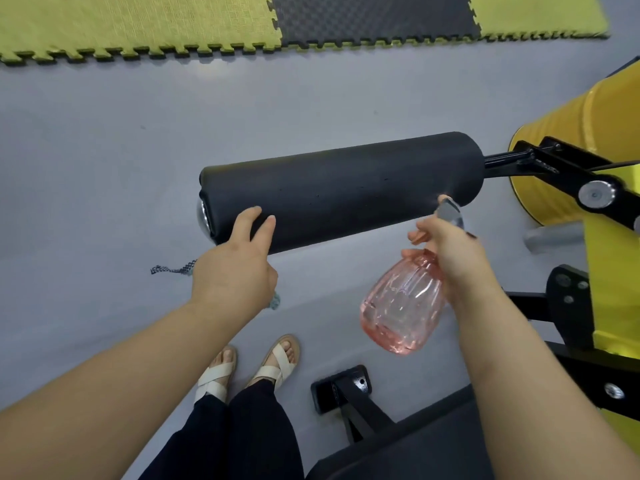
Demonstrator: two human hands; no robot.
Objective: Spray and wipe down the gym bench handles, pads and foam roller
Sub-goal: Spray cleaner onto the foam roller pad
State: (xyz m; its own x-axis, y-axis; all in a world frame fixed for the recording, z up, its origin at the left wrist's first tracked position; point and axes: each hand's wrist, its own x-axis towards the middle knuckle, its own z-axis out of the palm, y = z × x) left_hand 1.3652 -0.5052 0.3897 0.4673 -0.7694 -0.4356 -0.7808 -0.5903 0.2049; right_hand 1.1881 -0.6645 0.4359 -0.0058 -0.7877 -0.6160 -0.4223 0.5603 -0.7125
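Note:
A black foam roller [346, 188] sticks out leftward from the yellow and black bench frame [609, 188], level across the middle of the view. My left hand [239, 265] touches the roller's near left end with fingers on the foam, and a checkered cloth [173, 270] is tucked under that hand, only its ends showing. My right hand [450, 251] grips a pink see-through spray bottle [405, 306] by the neck. The bottle's nozzle points at the roller's right part, close to the foam.
A black bench pad [415, 445] and a black frame foot [341, 388] sit at the lower right. My feet in white sandals [246, 368] stand on the grey floor. Yellow and black puzzle mats [242, 22] line the far edge.

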